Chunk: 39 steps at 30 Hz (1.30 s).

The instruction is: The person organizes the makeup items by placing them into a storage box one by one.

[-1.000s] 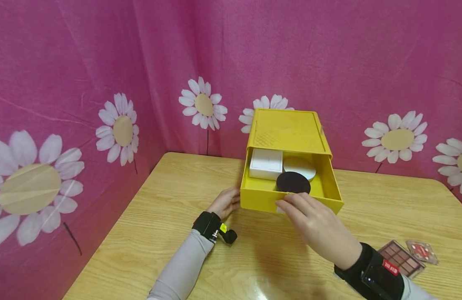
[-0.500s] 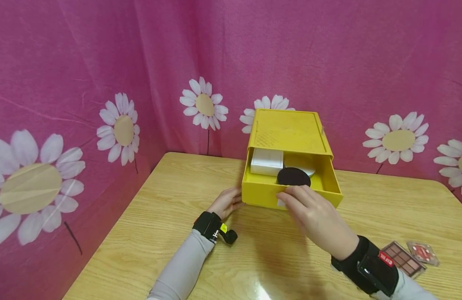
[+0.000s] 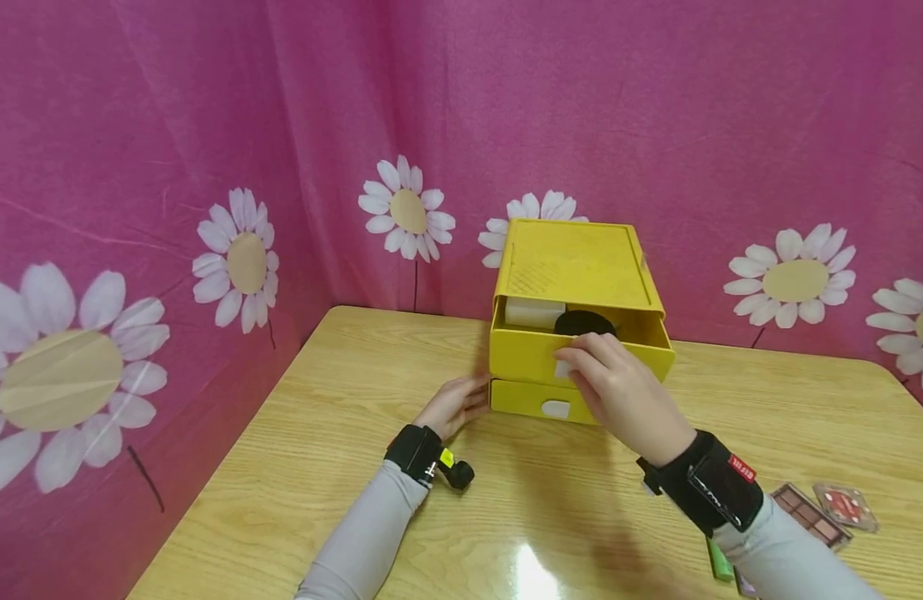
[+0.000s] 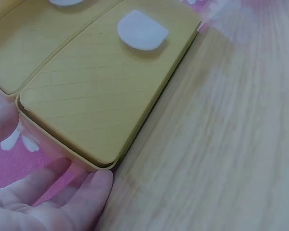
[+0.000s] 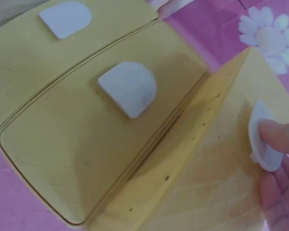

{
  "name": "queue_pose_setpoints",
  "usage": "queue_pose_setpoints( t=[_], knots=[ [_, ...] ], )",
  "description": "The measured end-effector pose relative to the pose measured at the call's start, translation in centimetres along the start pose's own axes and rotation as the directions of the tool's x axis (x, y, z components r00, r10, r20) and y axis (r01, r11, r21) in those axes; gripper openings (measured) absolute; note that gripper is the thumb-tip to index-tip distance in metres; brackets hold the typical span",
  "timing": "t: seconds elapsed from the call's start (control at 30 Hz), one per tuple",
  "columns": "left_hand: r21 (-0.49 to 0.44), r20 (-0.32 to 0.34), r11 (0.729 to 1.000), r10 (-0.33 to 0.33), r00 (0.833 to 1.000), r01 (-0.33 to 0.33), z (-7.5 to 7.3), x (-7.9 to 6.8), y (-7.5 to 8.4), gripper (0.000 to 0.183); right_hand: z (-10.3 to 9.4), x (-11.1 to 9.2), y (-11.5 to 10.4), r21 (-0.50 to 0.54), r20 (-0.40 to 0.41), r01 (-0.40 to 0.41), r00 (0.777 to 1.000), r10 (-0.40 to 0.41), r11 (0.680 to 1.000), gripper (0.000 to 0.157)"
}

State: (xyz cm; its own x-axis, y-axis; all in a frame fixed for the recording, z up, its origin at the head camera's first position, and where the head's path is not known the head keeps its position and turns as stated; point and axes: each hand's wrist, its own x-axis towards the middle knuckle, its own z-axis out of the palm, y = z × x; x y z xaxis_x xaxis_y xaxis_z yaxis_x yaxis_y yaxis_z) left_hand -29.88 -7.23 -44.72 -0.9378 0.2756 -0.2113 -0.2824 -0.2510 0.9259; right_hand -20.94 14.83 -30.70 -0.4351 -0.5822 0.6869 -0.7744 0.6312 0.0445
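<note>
A yellow drawer cabinet (image 3: 577, 262) stands at the back of the table. Its top drawer (image 3: 523, 354) is partly out, with a white box (image 3: 532, 313) and a black round item (image 3: 584, 322) inside. My right hand (image 3: 630, 396) pinches that drawer's white handle (image 5: 266, 160), thumb on one face and fingers behind. Below sits a closed lower drawer (image 3: 517, 398) with its own white tab (image 3: 556, 409). Against the cabinet's lower left side rests my left hand (image 3: 450, 406), its fingertips (image 4: 102, 180) touching the edge near the front corner.
At the right of the table lie an eyeshadow palette (image 3: 810, 515) and a small clear case with red inside (image 3: 845, 507). A green tube (image 3: 720, 562) shows partly beside the right sleeve. Behind the table hangs a pink flowered curtain (image 3: 656, 125).
The top drawer has slid back into the cabinet with my right hand on its handle, covering more of its contents. The lower drawer front and green tube have come into view. My left hand stays put.
</note>
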Motion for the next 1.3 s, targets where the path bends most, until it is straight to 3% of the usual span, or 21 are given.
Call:
queue_pose_setpoints(
  t=[0.4,1.0,1.17,1.3],
  knots=[
    [-0.022,0.018,1.0,-0.004,1.0,0.004,0.0,0.1,-0.1,0.041,1.8,1.0,2.7,0.025,-0.02,-0.038,0.999,0.039,0.999,0.027],
    [-0.029,0.01,0.999,-0.012,1.0,0.012,0.1,-0.1,0.0,0.042,2.9,1.6,4.0,0.033,-0.045,-0.103,0.993,0.105,0.994,0.027],
    [-0.021,0.021,1.0,0.013,1.0,-0.013,-0.3,0.3,-0.5,0.042,2.9,1.7,4.0,0.03,-0.048,-0.105,0.993,0.106,0.994,0.026],
    [-0.033,0.067,0.998,0.054,0.996,-0.052,-1.1,1.0,-1.3,0.042,3.0,1.7,4.0,0.029,-0.052,-0.099,0.994,0.1,0.995,0.027]
  ],
)
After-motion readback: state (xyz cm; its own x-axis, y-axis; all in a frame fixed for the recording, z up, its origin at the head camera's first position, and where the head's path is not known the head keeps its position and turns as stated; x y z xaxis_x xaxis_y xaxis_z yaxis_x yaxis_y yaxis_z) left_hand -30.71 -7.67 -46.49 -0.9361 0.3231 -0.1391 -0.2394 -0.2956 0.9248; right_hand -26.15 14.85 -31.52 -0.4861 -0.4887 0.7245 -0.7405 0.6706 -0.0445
